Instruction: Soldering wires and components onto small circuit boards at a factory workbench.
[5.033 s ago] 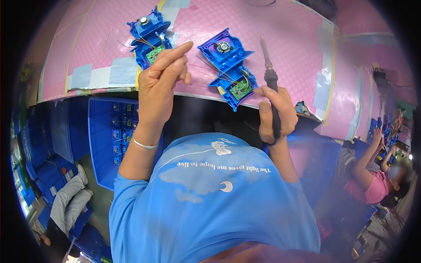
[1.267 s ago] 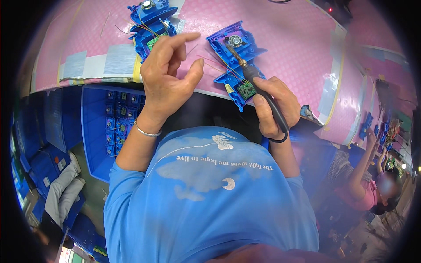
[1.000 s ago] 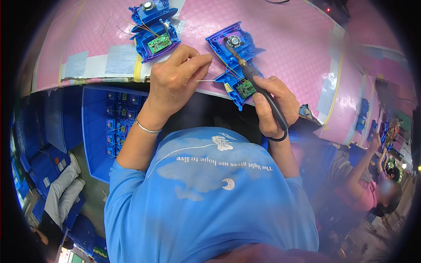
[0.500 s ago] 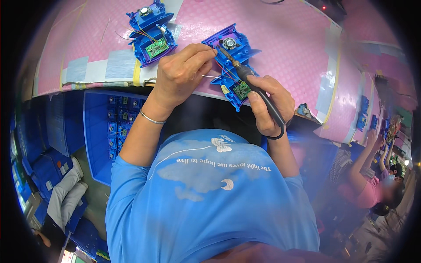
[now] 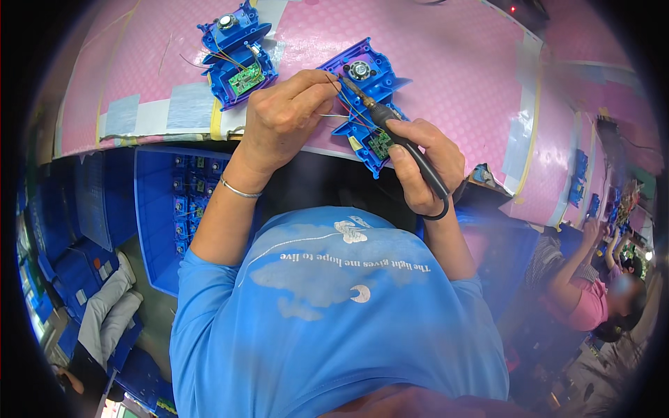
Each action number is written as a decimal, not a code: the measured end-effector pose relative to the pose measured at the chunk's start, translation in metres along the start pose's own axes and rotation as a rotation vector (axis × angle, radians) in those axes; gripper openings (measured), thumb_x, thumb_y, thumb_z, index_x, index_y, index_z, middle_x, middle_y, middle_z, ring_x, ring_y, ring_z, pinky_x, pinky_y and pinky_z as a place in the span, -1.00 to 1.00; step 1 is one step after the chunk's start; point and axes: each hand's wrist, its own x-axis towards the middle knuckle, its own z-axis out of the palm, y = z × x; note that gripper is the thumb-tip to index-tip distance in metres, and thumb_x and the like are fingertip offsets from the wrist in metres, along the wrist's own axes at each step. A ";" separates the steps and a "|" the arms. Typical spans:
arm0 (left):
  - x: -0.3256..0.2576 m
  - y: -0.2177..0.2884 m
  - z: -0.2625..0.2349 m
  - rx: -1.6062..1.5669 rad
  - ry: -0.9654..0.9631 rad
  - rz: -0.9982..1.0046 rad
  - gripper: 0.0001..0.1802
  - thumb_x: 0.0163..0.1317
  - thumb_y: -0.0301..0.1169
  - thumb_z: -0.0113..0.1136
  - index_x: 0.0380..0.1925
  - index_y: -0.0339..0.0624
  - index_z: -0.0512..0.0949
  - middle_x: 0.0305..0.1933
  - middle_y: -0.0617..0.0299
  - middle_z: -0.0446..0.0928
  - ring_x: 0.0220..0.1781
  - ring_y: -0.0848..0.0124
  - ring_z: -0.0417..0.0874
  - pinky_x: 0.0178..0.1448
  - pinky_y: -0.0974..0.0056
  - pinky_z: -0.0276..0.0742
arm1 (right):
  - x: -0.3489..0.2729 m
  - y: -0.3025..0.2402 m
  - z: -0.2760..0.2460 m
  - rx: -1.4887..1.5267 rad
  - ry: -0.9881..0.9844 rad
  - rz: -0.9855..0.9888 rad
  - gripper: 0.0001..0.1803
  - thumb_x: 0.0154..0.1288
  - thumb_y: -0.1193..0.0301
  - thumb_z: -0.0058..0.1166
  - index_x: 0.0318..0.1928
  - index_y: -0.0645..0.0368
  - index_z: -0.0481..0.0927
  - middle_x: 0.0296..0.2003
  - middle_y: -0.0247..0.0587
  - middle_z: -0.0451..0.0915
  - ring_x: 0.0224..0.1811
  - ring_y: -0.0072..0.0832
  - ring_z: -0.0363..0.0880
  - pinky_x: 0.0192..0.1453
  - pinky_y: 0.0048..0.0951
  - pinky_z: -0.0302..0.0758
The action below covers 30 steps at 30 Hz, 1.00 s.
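Two bare hands showed in the head view, both at upper centre. Left hand [image 5: 289, 115]: thumb and fingers pinched together on thin wires [image 5: 356, 114] at the near-left edge of an opened blue housing [image 5: 382, 87]. Right hand [image 5: 426, 164]: fingers wrapped round the dark handle of a soldering iron [image 5: 382, 116], which slanted up and left across the housing, tip near the left fingertips; could not tell whether it touched. The housing lay on a pink-covered table [image 5: 453, 70], upper centre of frame, a round speaker [image 5: 359, 70] in its upper half, a green circuit board [image 5: 380, 144] in its lower, partly behind the right hand. Second blue housing [image 5: 233, 35] lay at upper left, well apart, its own green board [image 5: 246, 79] facing up. Left of centre, below table level: blue crate [image 5: 155, 230] with rows of similar parts. Far right: a co-worker in a pink top [image 5: 589, 306], arms raised toward blue pieces.
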 end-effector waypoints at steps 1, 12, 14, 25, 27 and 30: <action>0.000 0.000 0.000 0.002 0.000 -0.001 -0.79 0.06 -0.63 0.47 -0.27 -0.20 0.71 -0.16 0.22 0.76 -0.24 0.32 0.82 -0.20 0.35 0.74 | 0.000 0.000 0.000 0.001 0.001 0.001 -0.68 0.22 0.61 0.18 -0.01 0.47 0.66 -0.39 -0.02 0.63 -0.42 -0.43 0.55 -0.32 -0.45 0.42; 0.000 -0.002 -0.001 0.021 -0.006 0.026 -0.83 0.12 -0.56 0.45 -0.27 -0.18 0.70 -0.19 0.22 0.73 -0.27 0.29 0.81 -0.28 0.30 0.72 | -0.003 -0.002 -0.003 0.034 0.026 0.008 -0.68 0.22 0.60 0.17 -0.01 0.48 0.65 -0.43 -0.10 0.58 -0.44 -0.46 0.50 -0.34 -0.46 0.37; 0.000 -0.001 -0.002 0.019 -0.002 0.028 -0.82 0.11 -0.56 0.45 -0.26 -0.18 0.70 -0.19 0.22 0.73 -0.27 0.29 0.80 -0.28 0.30 0.72 | -0.002 -0.001 -0.003 0.036 0.026 0.001 -0.68 0.22 0.60 0.17 -0.02 0.49 0.65 -0.43 -0.11 0.58 -0.43 -0.47 0.50 -0.34 -0.46 0.37; -0.001 -0.004 -0.002 0.002 -0.019 0.009 -0.81 0.10 -0.57 0.45 -0.26 -0.17 0.71 -0.18 0.21 0.74 -0.28 0.27 0.80 -0.26 0.29 0.72 | -0.002 -0.002 -0.003 0.031 0.029 -0.015 -0.69 0.22 0.61 0.16 -0.02 0.49 0.65 -0.42 -0.10 0.59 -0.43 -0.48 0.49 -0.34 -0.48 0.37; -0.001 -0.005 -0.002 0.005 -0.010 0.015 -0.80 0.10 -0.57 0.45 -0.25 -0.17 0.71 -0.18 0.21 0.74 -0.29 0.27 0.79 -0.25 0.29 0.72 | -0.002 -0.003 -0.003 0.026 0.032 -0.018 -0.69 0.21 0.62 0.16 -0.02 0.49 0.65 -0.41 -0.09 0.59 -0.43 -0.48 0.50 -0.34 -0.48 0.37; 0.000 -0.003 -0.003 -0.001 -0.010 0.006 -0.80 0.10 -0.61 0.42 -0.26 -0.17 0.71 -0.16 0.21 0.74 -0.28 0.26 0.79 -0.24 0.29 0.73 | -0.002 -0.004 -0.004 0.012 0.034 -0.022 -0.68 0.20 0.62 0.16 -0.02 0.49 0.65 -0.40 -0.07 0.61 -0.43 -0.48 0.51 -0.33 -0.49 0.38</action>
